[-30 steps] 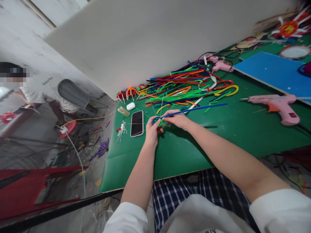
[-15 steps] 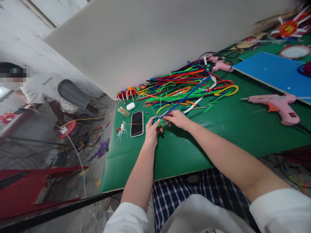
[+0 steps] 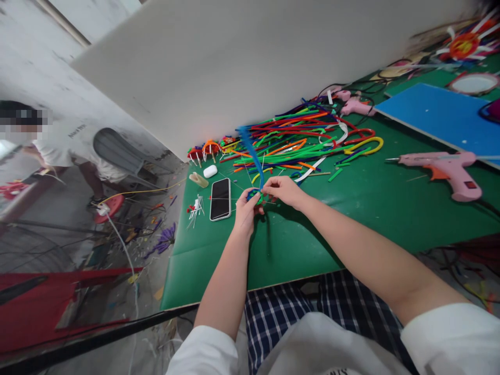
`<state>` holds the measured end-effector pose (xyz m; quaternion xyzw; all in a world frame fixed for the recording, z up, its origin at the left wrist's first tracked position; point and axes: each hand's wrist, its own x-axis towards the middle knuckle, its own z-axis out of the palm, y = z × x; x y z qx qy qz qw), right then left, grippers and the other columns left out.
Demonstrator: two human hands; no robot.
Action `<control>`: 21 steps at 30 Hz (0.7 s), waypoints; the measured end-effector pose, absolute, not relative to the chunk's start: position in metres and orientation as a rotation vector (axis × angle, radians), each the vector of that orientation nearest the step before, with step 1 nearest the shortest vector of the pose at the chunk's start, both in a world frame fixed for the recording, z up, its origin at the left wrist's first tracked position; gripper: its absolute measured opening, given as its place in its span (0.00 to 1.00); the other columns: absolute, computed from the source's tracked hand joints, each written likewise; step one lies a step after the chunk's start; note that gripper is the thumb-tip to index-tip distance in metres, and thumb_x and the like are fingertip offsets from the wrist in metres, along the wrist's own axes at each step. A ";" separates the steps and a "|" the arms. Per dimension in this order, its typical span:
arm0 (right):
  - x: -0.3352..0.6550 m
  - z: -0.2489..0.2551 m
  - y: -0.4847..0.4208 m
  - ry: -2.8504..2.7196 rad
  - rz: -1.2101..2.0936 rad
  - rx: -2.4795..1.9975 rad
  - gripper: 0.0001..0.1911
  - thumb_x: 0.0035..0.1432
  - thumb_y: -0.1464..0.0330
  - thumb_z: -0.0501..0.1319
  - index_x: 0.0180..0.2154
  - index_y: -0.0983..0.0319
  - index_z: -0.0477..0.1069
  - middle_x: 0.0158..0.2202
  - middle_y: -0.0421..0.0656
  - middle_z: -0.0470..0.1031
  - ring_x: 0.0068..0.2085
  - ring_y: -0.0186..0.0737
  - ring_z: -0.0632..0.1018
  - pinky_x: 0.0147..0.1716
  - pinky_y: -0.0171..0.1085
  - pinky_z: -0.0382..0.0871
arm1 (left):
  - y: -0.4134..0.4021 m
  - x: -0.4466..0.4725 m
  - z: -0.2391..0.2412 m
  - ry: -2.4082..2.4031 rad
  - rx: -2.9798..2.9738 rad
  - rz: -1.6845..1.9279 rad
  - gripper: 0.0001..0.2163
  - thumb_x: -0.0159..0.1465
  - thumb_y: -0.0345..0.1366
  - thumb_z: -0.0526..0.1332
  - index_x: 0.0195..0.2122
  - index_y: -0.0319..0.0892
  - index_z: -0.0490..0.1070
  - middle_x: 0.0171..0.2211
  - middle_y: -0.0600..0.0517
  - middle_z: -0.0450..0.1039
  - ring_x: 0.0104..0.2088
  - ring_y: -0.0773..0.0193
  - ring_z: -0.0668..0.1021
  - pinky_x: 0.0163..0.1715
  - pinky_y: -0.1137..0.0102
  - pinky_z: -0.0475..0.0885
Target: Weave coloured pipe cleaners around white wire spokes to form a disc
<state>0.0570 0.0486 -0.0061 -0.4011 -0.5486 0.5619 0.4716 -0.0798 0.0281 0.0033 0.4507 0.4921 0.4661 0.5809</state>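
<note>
Between the thumb and fingers of my left hand (image 3: 245, 212) is a small round woven piece (image 3: 255, 196) in green and blue, with thin stiff spokes sticking out around it. My right hand (image 3: 288, 192) is closed in a pinch at the right edge of this piece, on the base of a long blue pipe cleaner (image 3: 254, 156). The upper length of the pipe cleaner is blurred and leans up and left. My fingers partly cover the weave, so its exact path there is hidden. Just left of my left hand lies a phone (image 3: 221, 199).
Behind my hands spreads a pile of coloured pipe cleaners (image 3: 289, 140). A pink glue gun (image 3: 449, 169) lies to the right, before a blue board (image 3: 441, 117). A white case (image 3: 210, 171) and wire pieces (image 3: 196, 208) lie left. Another person (image 3: 74, 146) is at far left.
The long blue pipe cleaner has swung from leaning up and right to leaning up and left. My hands have barely shifted, and the woven piece stays in my left hand.
</note>
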 end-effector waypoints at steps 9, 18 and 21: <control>0.058 -0.009 0.050 -1.300 1.451 -0.965 0.09 0.44 0.65 0.60 0.26 0.65 0.69 0.23 0.39 0.70 0.23 0.28 0.69 0.19 0.28 0.65 | 0.028 -0.082 0.002 1.144 1.067 1.087 0.15 0.49 0.41 0.62 0.35 0.42 0.63 0.21 0.56 0.66 0.14 0.74 0.67 0.13 0.77 0.63; 0.056 -0.009 0.049 -1.295 1.453 -1.008 0.10 0.43 0.63 0.61 0.26 0.64 0.67 0.21 0.38 0.69 0.22 0.29 0.70 0.19 0.28 0.64 | 0.027 -0.079 0.002 1.139 1.075 1.076 0.15 0.49 0.40 0.62 0.36 0.41 0.63 0.21 0.56 0.66 0.17 0.72 0.70 0.13 0.78 0.63; 0.055 -0.011 0.049 -1.289 1.453 -1.022 0.11 0.43 0.62 0.62 0.26 0.63 0.66 0.21 0.38 0.69 0.22 0.29 0.71 0.18 0.29 0.64 | 0.027 -0.078 0.001 1.142 1.103 1.041 0.15 0.50 0.41 0.61 0.37 0.41 0.62 0.20 0.56 0.66 0.15 0.73 0.68 0.13 0.78 0.63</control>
